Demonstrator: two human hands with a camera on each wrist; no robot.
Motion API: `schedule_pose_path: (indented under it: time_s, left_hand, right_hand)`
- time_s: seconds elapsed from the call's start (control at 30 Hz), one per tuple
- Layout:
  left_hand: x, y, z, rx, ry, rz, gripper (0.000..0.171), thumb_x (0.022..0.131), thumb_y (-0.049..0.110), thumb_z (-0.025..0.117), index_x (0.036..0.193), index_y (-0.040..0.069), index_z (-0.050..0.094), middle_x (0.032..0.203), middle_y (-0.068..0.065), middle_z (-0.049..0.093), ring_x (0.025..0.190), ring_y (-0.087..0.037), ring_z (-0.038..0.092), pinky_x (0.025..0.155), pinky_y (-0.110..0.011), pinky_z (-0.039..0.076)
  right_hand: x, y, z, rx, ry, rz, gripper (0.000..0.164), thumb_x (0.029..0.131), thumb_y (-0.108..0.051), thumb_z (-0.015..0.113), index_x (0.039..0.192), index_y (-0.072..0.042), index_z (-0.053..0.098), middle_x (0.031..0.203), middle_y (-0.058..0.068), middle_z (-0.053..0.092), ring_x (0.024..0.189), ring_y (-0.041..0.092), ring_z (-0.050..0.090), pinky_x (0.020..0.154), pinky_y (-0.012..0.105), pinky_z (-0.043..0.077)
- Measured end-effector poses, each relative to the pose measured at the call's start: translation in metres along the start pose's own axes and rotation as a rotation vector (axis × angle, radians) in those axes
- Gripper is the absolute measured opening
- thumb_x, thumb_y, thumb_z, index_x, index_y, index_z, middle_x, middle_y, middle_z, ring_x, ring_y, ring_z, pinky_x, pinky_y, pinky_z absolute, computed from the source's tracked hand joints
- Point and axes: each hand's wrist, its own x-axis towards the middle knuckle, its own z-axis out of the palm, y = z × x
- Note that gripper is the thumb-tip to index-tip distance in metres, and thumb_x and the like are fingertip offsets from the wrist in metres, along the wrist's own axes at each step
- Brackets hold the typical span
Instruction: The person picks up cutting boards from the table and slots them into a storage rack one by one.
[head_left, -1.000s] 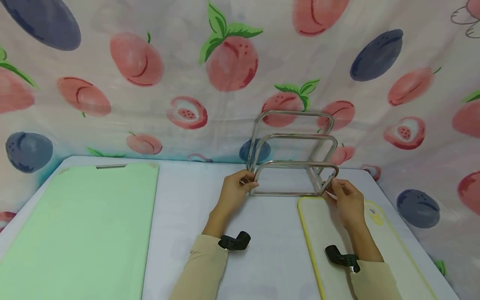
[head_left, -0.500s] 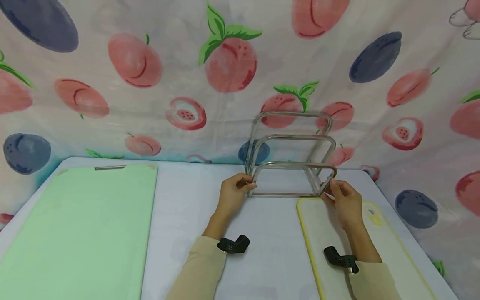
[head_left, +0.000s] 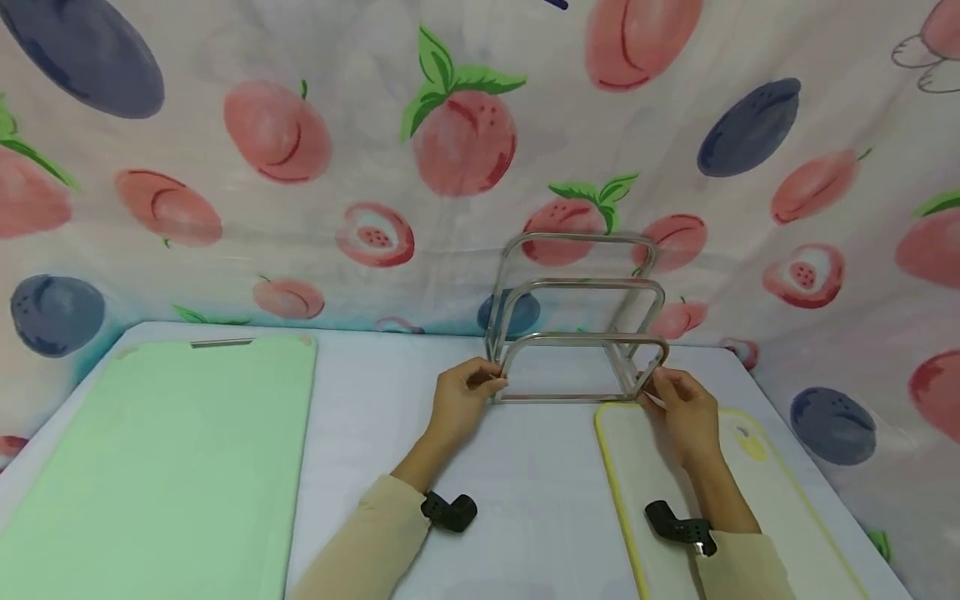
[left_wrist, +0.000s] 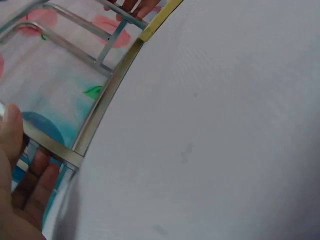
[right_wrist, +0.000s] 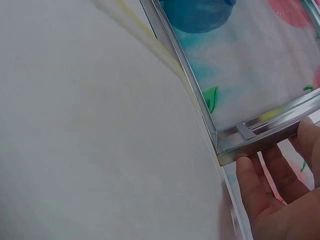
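A silver metal rack with three upright hoops stands at the back of the table, lowest hoop nearest me. My left hand pinches its lower front left side between thumb and fingers. On the opposite side my right hand grips the lower front right side. In the left wrist view the thumb lies on one face of the rack's bar, fingers behind it. The right wrist view has the thumb and fingertips on the rack's side bar. Some fingers are hidden behind the metal in the head view.
A large green cutting board lies flat at the left. A white cutting board with a yellow edge lies at the right, partly under my right arm. Behind the white table hangs a fruit-patterned cloth.
The rack has shifted slightly left with both hands still on it. My left forearm has swung a little to the left. The head view has tilted slightly up.
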Motion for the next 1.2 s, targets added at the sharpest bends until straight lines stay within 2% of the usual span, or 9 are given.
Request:
schedule_pose_path:
  time_s: [0.13, 0.4, 0.6, 0.67, 0.83, 1.03, 1.2]
  left_hand:
    - [-0.003, -0.003, -0.003, 0.025, 0.046, 0.051, 0.008, 0.083, 0.005, 0.073, 0.091, 0.004, 0.073, 0.083, -0.001, 0.070, 0.074, -0.014, 0.063, 0.061, -0.026, 0.051]
    - [-0.002, -0.002, -0.004, 0.002, 0.092, 0.082, 0.010, 0.082, 0.003, 0.073, 0.091, 0.006, 0.071, 0.084, -0.005, 0.070, 0.075, -0.020, 0.064, 0.060, -0.024, 0.049]
    - [-0.008, 0.020, -0.010, -0.008, 0.128, 0.098, 0.010, 0.081, -0.003, 0.072, 0.089, -0.002, 0.067, 0.083, -0.015, 0.068, 0.076, -0.029, 0.064, 0.061, -0.025, 0.050]
    - [-0.008, 0.017, -0.011, -0.019, 0.129, 0.104, 0.010, 0.081, -0.002, 0.073, 0.088, -0.002, 0.066, 0.083, -0.014, 0.068, 0.076, -0.026, 0.065, 0.061, -0.025, 0.050]
    - [-0.002, -0.005, -0.010, -0.011, 0.135, 0.075, 0.009, 0.081, 0.005, 0.076, 0.085, 0.007, 0.069, 0.084, -0.002, 0.070, 0.075, -0.015, 0.065, 0.059, -0.027, 0.052]
    - [0.000, -0.007, -0.014, 0.020, 0.150, 0.075, 0.009, 0.080, 0.004, 0.076, 0.082, 0.009, 0.070, 0.082, 0.000, 0.070, 0.070, -0.013, 0.064, 0.056, -0.025, 0.050]
    - [0.000, -0.009, -0.018, 0.011, 0.177, 0.065, 0.009, 0.080, 0.005, 0.077, 0.082, 0.010, 0.069, 0.083, 0.001, 0.070, 0.071, -0.013, 0.064, 0.055, -0.024, 0.047]
  right_hand:
    - [-0.001, 0.003, 0.004, -0.005, -0.014, -0.016, 0.023, 0.092, -0.016, 0.064, 0.101, 0.006, 0.065, 0.088, 0.003, 0.068, 0.087, 0.014, 0.066, 0.078, 0.030, 0.054]
    - [-0.003, 0.009, 0.011, 0.010, 0.075, -0.077, 0.022, 0.089, -0.008, 0.066, 0.102, 0.010, 0.064, 0.085, 0.005, 0.069, 0.082, 0.015, 0.067, 0.073, 0.030, 0.055]
    - [-0.002, 0.014, 0.013, 0.029, 0.056, -0.102, 0.021, 0.089, -0.005, 0.066, 0.103, 0.011, 0.063, 0.088, 0.007, 0.069, 0.084, 0.017, 0.068, 0.074, 0.032, 0.055]
    - [-0.002, 0.015, 0.014, 0.035, 0.057, -0.103, 0.020, 0.089, -0.005, 0.066, 0.103, 0.010, 0.063, 0.088, 0.008, 0.069, 0.084, 0.017, 0.068, 0.074, 0.033, 0.054]
    - [-0.003, 0.014, 0.016, 0.081, 0.062, -0.107, 0.016, 0.089, -0.003, 0.066, 0.100, 0.009, 0.065, 0.087, 0.008, 0.069, 0.082, 0.017, 0.068, 0.074, 0.033, 0.055]
    - [-0.002, 0.017, 0.017, 0.142, 0.047, -0.105, 0.008, 0.089, 0.000, 0.065, 0.095, 0.004, 0.068, 0.086, 0.008, 0.069, 0.080, 0.018, 0.068, 0.073, 0.034, 0.055]
    - [-0.004, 0.016, 0.021, 0.233, 0.009, -0.016, 0.009, 0.090, -0.004, 0.064, 0.093, -0.006, 0.072, 0.088, 0.005, 0.070, 0.084, 0.016, 0.067, 0.076, 0.030, 0.055]
